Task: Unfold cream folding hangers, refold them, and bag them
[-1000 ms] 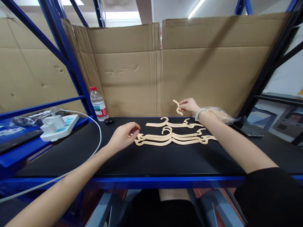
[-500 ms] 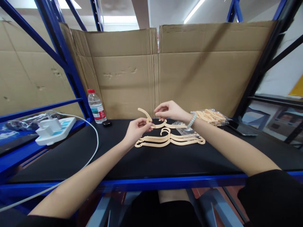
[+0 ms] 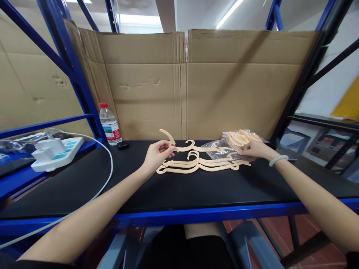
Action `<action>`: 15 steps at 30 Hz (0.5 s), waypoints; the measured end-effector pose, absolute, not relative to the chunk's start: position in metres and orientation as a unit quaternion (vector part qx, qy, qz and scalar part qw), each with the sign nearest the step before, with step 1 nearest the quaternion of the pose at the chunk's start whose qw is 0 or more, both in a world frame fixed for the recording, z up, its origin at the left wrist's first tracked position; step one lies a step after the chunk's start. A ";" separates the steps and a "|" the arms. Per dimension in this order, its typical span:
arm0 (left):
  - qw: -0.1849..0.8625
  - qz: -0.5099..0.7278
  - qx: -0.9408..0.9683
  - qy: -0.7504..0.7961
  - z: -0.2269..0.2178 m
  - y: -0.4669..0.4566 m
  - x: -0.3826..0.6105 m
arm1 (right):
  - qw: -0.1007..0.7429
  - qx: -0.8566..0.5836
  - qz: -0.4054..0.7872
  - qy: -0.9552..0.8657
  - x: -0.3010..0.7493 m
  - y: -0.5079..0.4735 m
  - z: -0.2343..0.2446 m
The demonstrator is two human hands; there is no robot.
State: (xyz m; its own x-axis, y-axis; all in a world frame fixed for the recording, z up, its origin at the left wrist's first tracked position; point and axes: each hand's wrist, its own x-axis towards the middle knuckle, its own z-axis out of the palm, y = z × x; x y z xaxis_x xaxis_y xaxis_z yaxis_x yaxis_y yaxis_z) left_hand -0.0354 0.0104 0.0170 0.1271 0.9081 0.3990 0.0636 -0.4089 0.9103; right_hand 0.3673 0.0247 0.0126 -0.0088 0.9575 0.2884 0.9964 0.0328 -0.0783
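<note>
My left hand (image 3: 157, 155) pinches a curved beige hook piece (image 3: 167, 136), held just above the black shelf top (image 3: 196, 190). Beside it, several flat beige hangers (image 3: 196, 166) lie stacked on the shelf, with one more hanger (image 3: 193, 147) behind them. My right hand (image 3: 256, 149) reaches right and rests on a clear plastic bag (image 3: 238, 141) of more beige pieces; its fingers are curled on the bag's edge. A pale bead bracelet (image 3: 276, 160) circles that wrist.
A water bottle (image 3: 110, 125) and a small black object (image 3: 122, 145) stand at the back left. A white power strip (image 3: 54, 149) with a white cable (image 3: 108, 168) sits on the left blue shelf. Cardboard sheets (image 3: 196, 82) wall the back. A dark tablet (image 3: 286, 155) lies at right.
My right hand passed the hook piece to my left hand, then moved right onto the plastic bag. My left hand rose from the hangers and now holds the piece.
</note>
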 end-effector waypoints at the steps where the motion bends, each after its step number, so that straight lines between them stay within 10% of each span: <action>1: 0.386 0.541 0.644 0.380 0.017 0.010 -0.036 | 0.145 -0.688 -0.046 -0.709 0.369 0.024 0.010; 8: 0.359 0.556 0.649 0.375 0.016 0.013 -0.038 | 0.434 -0.705 0.071 -0.557 0.396 0.031 0.041; 15: 0.364 0.556 0.648 0.372 0.014 0.014 -0.038 | 0.441 -0.786 0.066 -0.429 0.449 0.047 0.058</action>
